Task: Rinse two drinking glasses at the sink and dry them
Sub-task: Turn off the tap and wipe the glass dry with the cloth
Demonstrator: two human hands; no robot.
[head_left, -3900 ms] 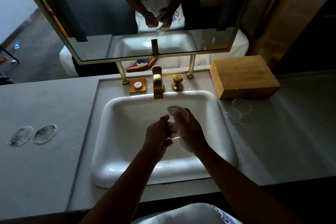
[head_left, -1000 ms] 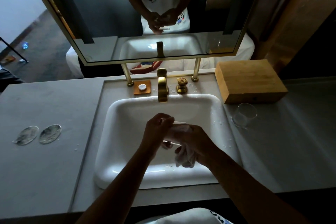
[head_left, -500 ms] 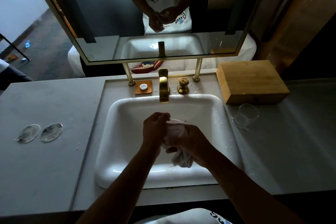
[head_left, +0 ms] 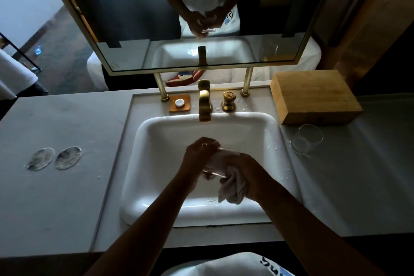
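- White porcelain sink (head_left: pixel 156 132) fills the middle of the counter, and both hands are working over its basin, clear of the walls on every side.
- Left hand (head_left: pixel 198 154) is curled around a clear drinking glass (head_left: pixel 212 171), gripping it from the left side near the rim.
- Right hand (head_left: pixel 244 172) is closed on a pale cloth (head_left: pixel 233 190), which is bunched against the glass; a loose tail of cloth hangs down towards the basin floor without touching it, as far as I can see.
- Second glass (head_left: pixel 307 141) sits on the grey countertop (head_left: pixel 67 197) just beside the sink's right rim, tilted or on its side — hard to tell which in this light.
- Wooden box (head_left: pixel 313 96) stands right behind that glass, close to touching it, hemming in the back right corner.
- Brass faucet (head_left: pixel 205 103) juts over the back rim, well ahead of the hands; no stream visible. Brass knob (head_left: pixel 228 101) is just to its right, with water drops around it.
- Small orange dish (head_left: pixel 179 102) with a white round thing on it lies left of the faucet.
- Two wet ring marks (head_left: pixel 54 158) side by side on the left counter, well apart from the sink; that whole left stretch is open room.
- Mirror (head_left: pixel 134 18) hangs on brass posts above the back edge, showing both hands together.
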